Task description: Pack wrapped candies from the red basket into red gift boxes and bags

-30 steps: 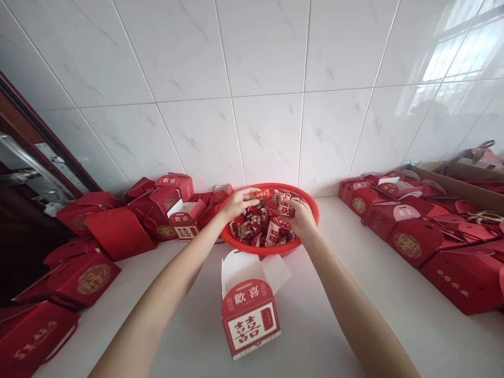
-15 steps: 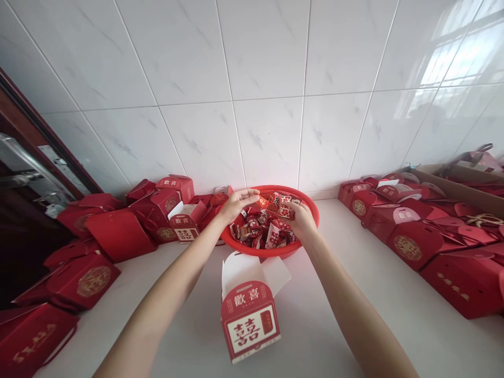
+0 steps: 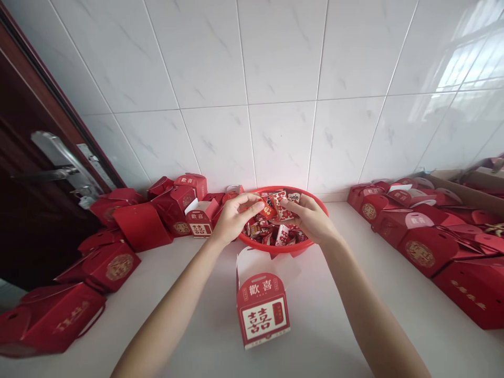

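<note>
Above the red plastic basket (image 3: pixel 258 245) both of my hands are raised. My left hand (image 3: pixel 233 216) pinches a small orange-red candy packet (image 3: pixel 268 210) between thumb and fingers. In my right hand (image 3: pixel 315 220) is a square candy packet (image 3: pixel 282 205) with a red and white floral print, gripped under the thumb; more wrappers show beside it. Wrapped candies (image 3: pixel 281 235) fill the basket below. Between my forearms stands an open red and white gift box (image 3: pixel 263 315), its lid flaps up. The inside of the box is hidden from this angle.
Red gift boxes crowd the counter's left side (image 3: pixel 142 226) and right side (image 3: pixel 417 247). A cardboard carton (image 3: pixel 452 181) sits at the far right. A tiled wall (image 3: pixel 283 142) rises behind the basket, and a dark door with a metal handle (image 3: pixel 65 163) is at left.
My hands have drawn back slightly from over the candies towards me, and the packets in them show more clearly. The view has shifted left; the open box stays in place.
</note>
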Demonstrator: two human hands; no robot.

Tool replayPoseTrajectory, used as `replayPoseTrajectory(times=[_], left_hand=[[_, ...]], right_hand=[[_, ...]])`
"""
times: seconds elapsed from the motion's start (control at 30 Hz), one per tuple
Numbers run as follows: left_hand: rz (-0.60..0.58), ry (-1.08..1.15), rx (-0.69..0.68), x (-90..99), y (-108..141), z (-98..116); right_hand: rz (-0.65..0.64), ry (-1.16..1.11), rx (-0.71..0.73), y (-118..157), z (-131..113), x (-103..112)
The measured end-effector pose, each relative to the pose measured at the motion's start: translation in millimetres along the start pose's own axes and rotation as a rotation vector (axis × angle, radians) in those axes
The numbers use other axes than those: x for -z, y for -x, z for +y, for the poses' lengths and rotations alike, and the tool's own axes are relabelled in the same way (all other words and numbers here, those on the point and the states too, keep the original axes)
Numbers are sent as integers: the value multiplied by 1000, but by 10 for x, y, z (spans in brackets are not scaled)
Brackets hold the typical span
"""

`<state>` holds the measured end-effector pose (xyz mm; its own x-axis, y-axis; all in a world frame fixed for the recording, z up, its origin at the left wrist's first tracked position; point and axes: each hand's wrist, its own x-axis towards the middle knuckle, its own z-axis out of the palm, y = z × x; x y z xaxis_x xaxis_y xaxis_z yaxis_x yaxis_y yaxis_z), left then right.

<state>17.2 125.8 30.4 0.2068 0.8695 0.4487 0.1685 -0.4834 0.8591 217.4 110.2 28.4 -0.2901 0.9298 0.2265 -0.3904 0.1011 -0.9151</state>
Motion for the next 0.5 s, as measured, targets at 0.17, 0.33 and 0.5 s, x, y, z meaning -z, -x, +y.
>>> replayPoseTrajectory(times=[0.17,0.33,0.5], left_hand=[[-58,93,21,75,208,104],[-59,42,0,113,296,196],[-96,-34,-18,171,317,261]], right_hand=[[-118,125,16,119,-102,-29],[-183,153,-7,162,-134,-18],[-177,216,-40,169,-109,-33]])
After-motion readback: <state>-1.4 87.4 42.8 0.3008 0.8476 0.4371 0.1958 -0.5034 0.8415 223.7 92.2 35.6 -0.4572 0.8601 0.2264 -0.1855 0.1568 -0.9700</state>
